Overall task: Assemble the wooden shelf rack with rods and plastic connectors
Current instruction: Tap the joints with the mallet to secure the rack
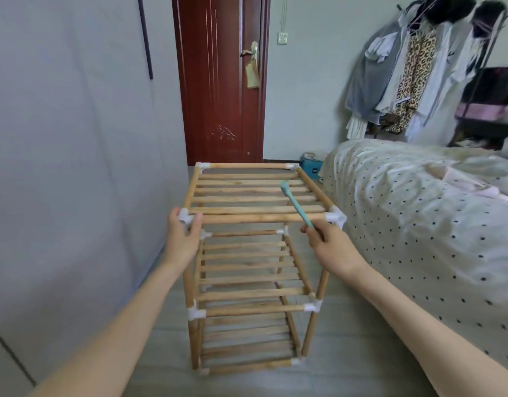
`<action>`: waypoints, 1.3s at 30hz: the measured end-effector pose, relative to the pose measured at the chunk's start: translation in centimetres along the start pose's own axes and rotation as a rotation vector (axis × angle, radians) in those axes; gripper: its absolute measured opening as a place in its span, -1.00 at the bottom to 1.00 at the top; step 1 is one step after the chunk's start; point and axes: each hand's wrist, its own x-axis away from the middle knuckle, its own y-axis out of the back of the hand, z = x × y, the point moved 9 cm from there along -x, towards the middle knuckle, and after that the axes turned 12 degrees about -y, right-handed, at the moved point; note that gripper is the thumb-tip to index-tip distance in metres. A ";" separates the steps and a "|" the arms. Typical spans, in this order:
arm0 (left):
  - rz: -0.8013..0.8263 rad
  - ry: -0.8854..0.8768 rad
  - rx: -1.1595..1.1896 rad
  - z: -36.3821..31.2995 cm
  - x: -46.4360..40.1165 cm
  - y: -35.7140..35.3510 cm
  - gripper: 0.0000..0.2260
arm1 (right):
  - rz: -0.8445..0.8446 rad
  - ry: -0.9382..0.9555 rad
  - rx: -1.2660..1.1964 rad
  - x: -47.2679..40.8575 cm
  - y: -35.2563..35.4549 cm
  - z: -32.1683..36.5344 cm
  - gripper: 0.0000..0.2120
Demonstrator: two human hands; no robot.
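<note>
A wooden shelf rack (255, 253) stands upright on the floor, with three slatted tiers joined by white plastic connectors. My left hand (184, 236) grips the near left top connector (185, 216). In my right hand (330, 247), a small teal mallet (295, 204) is held by its handle, and its head hangs above the slats of the top tier near the right side. The near right top connector (336, 217) sits just right of the mallet's handle.
A bed with a dotted cover (419, 224) fills the right side, close to the rack. A grey wall (75, 167) runs along the left. A dark red door (221, 81) stands behind, with a clothes rail (433, 67) at the far right.
</note>
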 end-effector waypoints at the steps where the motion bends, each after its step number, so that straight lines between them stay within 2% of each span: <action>1: -0.014 -0.022 -0.002 0.0 0.3 0.1 -0.56 | -0.028 0.065 -0.006 0.3 0.2 0.6 -0.81; 4: 0.029 -0.041 -0.044 1.0 1.4 0.0 -0.56 | -0.174 0.294 -0.029 1.5 0.0 3.7 -0.79; 6: 0.057 -0.048 -0.081 1.8 1.9 0.0 -0.65 | -0.234 0.376 -0.121 2.2 -0.7 5.7 -0.80; 8: 0.045 -0.066 -0.060 2.0 2.1 -0.1 -0.80 | -0.154 0.384 -0.104 2.1 -3.2 7.2 -0.79; 10: 0.025 -0.074 -0.042 2.2 2.3 -0.2 -0.94 | 0.018 0.378 0.137 1.9 -6.9 8.0 -0.74; 12: 0.037 -0.063 -0.028 3.1 2.7 -0.7 -0.92 | 0.091 0.403 0.207 1.8 -8.3 9.2 -0.72; 16: 0.156 0.021 -0.038 6.5 4.6 -1.4 -0.86 | -0.146 0.445 -0.094 1.6 -4.4 12.2 -0.76; 17: 0.183 0.036 -0.050 7.2 5.1 -1.5 -0.86 | -0.158 0.438 -0.104 1.7 -4.2 11.9 -0.76; 18: 0.197 0.044 -0.063 7.7 5.3 -1.6 -0.85 | -0.117 0.419 -0.021 1.9 -5.0 11.4 -0.75; 20: 0.195 0.043 -0.076 8.0 5.3 -1.5 -0.86 | 0.072 0.371 0.292 2.3 -7.9 9.7 -0.73; 21: 0.193 0.043 -0.081 8.0 5.2 -1.5 -0.87 | 0.085 0.371 0.324 2.2 -8.0 9.4 -0.74; 22: 0.199 0.044 -0.086 8.0 5.1 -1.5 -0.88 | 0.027 0.372 0.260 1.6 -7.0 9.6 -0.76; 24: 0.215 0.042 -0.077 8.1 5.2 -1.6 -0.87 | -0.227 0.435 -0.075 2.0 -3.1 10.9 -0.78; 25: 0.219 0.041 -0.072 8.1 5.3 -1.6 -0.86 | -0.297 0.461 -0.170 2.4 -2.2 10.9 -0.78; 26: 0.219 0.043 -0.068 8.1 5.4 -1.6 -0.86 | -0.262 0.462 -0.154 2.6 -2.6 11.0 -0.77; 27: 0.216 0.046 -0.062 8.0 5.5 -1.6 -0.86 | -0.124 0.425 0.002 2.5 -4.9 10.7 -0.76; 28: 0.207 0.048 -0.055 8.0 5.5 -1.5 -0.87 | 0.053 0.379 0.268 2.7 -7.8 9.6 -0.74; 29: 0.197 0.050 -0.049 7.9 5.5 -1.5 -0.88 | 0.160 0.364 0.406 3.0 -9.3 8.7 -0.72; 30: 0.197 0.053 -0.048 7.9 5.6 -1.6 -0.88 | 0.164 0.375 0.414 2.7 -9.3 8.6 -0.71; 31: 0.201 0.053 -0.049 7.9 5.7 -1.6 -0.87 | 0.087 0.387 0.278 2.2 -8.0 9.3 -0.72; 33: 0.211 0.052 -0.050 7.9 5.9 -1.6 -0.87 | -0.180 0.467 -0.087 3.0 -4.3 10.9 -0.75; 34: 0.212 0.049 -0.053 7.8 5.9 -1.6 -0.88 | -0.212 0.477 -0.141 3.3 -3.8 11.0 -0.74; 35: 0.211 0.046 -0.055 7.7 5.8 -1.6 -0.90 | -0.139 0.436 -0.075 3.3 -4.9 11.0 -0.72; 37: 0.202 0.050 -0.057 7.7 5.7 -1.5 -0.93 | 0.174 0.346 0.420 3.7 -9.7 9.1 -0.71; 39: 0.206 0.055 -0.054 7.8 5.7 -1.5 -0.92 | 0.203 0.410 0.447 3.5 -9.8 9.2 -0.73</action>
